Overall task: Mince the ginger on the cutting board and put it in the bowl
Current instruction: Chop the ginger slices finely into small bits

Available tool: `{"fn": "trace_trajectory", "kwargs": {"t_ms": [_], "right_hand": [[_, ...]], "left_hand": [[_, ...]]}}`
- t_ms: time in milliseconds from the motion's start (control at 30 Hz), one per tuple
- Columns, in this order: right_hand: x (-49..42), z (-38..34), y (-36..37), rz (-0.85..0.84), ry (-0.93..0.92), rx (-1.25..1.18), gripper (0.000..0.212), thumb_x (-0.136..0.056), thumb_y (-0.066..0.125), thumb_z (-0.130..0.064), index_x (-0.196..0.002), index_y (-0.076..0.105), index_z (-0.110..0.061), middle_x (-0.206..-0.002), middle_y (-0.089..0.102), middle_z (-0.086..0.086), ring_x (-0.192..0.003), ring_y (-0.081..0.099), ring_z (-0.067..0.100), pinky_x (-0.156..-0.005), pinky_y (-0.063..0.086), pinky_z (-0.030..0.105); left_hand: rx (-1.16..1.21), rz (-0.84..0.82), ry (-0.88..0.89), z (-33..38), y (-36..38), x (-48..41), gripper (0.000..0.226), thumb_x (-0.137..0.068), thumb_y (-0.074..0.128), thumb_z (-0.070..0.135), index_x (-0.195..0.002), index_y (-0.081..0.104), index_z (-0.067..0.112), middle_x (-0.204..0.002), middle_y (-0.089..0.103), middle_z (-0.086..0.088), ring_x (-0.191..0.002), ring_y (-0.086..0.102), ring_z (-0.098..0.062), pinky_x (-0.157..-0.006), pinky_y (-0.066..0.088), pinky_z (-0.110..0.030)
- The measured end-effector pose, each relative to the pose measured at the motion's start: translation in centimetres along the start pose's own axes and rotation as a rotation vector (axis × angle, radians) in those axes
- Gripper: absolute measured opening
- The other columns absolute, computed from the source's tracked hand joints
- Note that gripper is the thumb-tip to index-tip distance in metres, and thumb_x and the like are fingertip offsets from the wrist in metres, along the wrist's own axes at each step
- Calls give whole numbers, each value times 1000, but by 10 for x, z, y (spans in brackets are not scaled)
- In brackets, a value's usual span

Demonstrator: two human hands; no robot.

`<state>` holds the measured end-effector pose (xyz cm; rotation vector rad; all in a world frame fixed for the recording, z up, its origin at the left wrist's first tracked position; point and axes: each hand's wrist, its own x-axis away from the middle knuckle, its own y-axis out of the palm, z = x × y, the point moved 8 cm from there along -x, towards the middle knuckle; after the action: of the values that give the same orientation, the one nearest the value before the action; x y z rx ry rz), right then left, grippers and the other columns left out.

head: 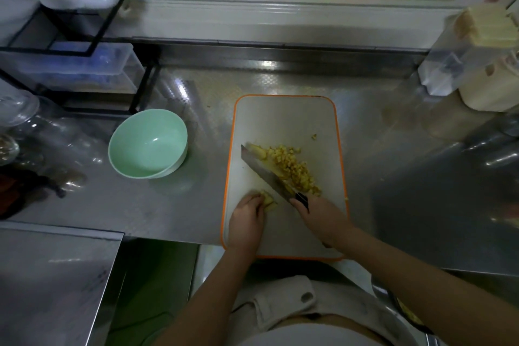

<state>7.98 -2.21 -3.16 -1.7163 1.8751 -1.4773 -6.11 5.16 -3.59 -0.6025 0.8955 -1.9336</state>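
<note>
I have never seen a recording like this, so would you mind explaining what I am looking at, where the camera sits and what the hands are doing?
There is no machine here: a person is working with two bare hands. The single picture comes from a wide-angle camera worn on the person's head. It looks forward and down, which is why both arms enter from the bottom edge.

On the steel counter lies a white cutting board with an orange rim. The right hand grips a knife by its dark handle, and the blade lies aslant across the board. The left hand holds an uncut piece of ginger against the board. Beside the blade is a pile of diced ginger. A green bowl stands on the counter left of the board, with nothing in it yet.
</note>
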Motion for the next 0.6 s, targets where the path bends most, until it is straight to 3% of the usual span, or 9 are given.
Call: {"fn": "trace_trajectory", "kwargs": {"t_ms": [200, 400, 600], "right_hand": [[2, -3, -9, 6, -1, -11, 41, -99, 36, -43, -63, 34, -23, -59, 39, -4, -49, 38, 8, -44, 27, 19], [9, -10, -13, 35, -33, -67, 42, -98, 39, -40, -61, 33, -23, -57, 38, -6, -49, 37, 5, -43, 26, 18], [14, -3, -3, 51, 7, -95, 40, -96, 40, -46, -74, 49, -13, -63, 47, -1, -55, 46, 14, -52, 32, 27]], "left_hand": [[49, -14, -14, 7, 0, -2, 25, -89, 55, 5, -111, 66, 4, -115, 64, -10, -103, 60, -23, -87, 31, -10], [32, -16, 3, 6, 0, 2, 32, -87, 57, 12, -118, 61, 8, -122, 57, -7, -109, 54, -22, -90, 39, -24], [19, 11, -33, -4, -1, 7, 30, -84, 61, 16, -113, 61, 8, -112, 58, -9, -107, 51, -23, -87, 38, -25]]}}
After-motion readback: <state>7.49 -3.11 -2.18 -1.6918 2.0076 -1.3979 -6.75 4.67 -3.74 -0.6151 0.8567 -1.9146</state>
